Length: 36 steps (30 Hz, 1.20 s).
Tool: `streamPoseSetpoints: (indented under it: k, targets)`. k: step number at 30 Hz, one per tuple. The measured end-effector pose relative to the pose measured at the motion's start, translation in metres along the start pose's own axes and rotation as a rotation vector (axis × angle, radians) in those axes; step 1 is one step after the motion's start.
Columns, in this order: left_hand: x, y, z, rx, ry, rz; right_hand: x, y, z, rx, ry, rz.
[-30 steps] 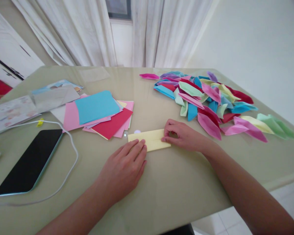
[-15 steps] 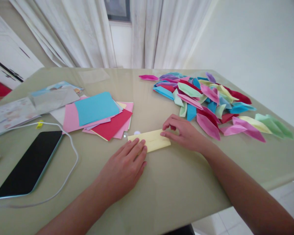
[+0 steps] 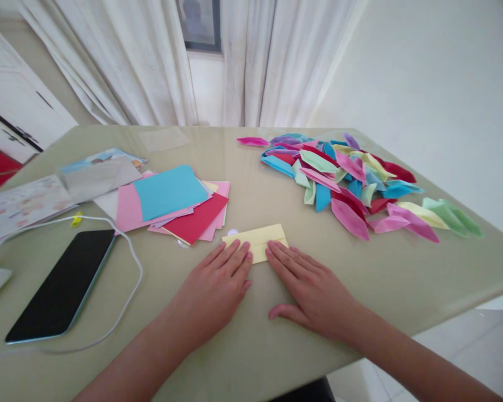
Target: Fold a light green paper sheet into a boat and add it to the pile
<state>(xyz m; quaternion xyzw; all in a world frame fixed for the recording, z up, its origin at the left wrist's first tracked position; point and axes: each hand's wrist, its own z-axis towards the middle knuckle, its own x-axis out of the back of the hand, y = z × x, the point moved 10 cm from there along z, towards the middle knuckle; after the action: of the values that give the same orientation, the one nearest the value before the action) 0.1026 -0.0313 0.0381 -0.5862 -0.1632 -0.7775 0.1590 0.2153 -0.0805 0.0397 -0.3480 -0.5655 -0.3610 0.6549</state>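
Note:
A folded strip of yellow paper (image 3: 260,244) lies flat on the table, with a crease running along its length. My left hand (image 3: 218,285) rests flat on its left part, fingers stretched out. On the right part lie the fingertips of my right hand (image 3: 310,287), its fingers extended and the thumb spread apart on the table. Both hands press from above and neither grips the paper. Left of the strip is a stack of coloured sheets, a blue sheet (image 3: 171,191) on top and a red sheet (image 3: 199,218) sticking out.
Folded coloured paper pieces (image 3: 318,161) are heaped at the back right of the table (image 3: 251,357). A black phone (image 3: 62,285) and a white cable (image 3: 139,279) lie at the left, with printed sheets (image 3: 25,206) behind them. Curtains hang beyond the table.
My right hand has gone from pinching at the strip's upper right edge to lying flat on it, nearer my left hand. The view has shifted slightly.

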Motion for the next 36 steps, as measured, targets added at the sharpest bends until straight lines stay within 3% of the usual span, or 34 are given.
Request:
streamPoseSetpoints:
  k: [3, 6, 9, 12, 15, 19, 20, 23, 26, 29, 31, 34, 36]
  targets:
    - [0.003, -0.004, 0.0, -0.009, 0.014, -0.004, 0.007, 0.031, -0.022, -0.085, 0.007, -0.041]
    - [0.009, -0.008, 0.001, -0.047, 0.069, 0.004, 0.01, 0.048, -0.035, -0.144, 0.023, -0.028]
    - [0.011, -0.012, 0.003, -0.088, 0.112, 0.02, 0.019, 0.055, -0.032, -0.232, 0.121, 0.006]
    - [0.006, -0.019, 0.006, -0.061, 0.089, 0.014, 0.035, 0.057, -0.01, -0.296, 0.202, 0.085]
    - [0.003, -0.04, 0.008, 0.121, 0.079, -0.121, 0.045, 0.048, 0.032, -0.21, 0.118, 0.221]
    - [0.008, -0.078, 0.003, 0.454, 0.152, -0.518, 0.051, 0.051, 0.09, -0.147, -0.018, 0.473]
    - [0.012, -0.085, 0.001, 0.519, 0.195, -0.621, 0.05, 0.058, 0.1, -0.179, -0.019, 0.571]
    - [0.016, -0.097, -0.004, 0.636, 0.291, -0.962, 0.049, 0.082, 0.115, -0.28, 0.173, 0.924]
    - [0.009, -0.094, -0.003, 0.686, 0.259, -1.236, 0.021, 0.091, 0.111, -0.389, 0.25, 1.357]
    - [0.002, -0.092, -0.006, 0.754, 0.238, -1.34, 0.001, 0.092, 0.102, -0.466, 0.33, 1.589]
    - [-0.005, -0.085, -0.006, 0.774, 0.183, -1.448, -0.003, 0.089, 0.1, -0.479, 0.355, 1.639]
    - [-0.017, -0.068, -0.002, 0.756, 0.059, -1.643, -0.002, 0.077, 0.103, -0.444, 0.289, 1.62]
    - [-0.021, -0.064, -0.003, 0.766, 0.053, -1.711, 0.0, 0.073, 0.104, -0.431, 0.287, 1.609]
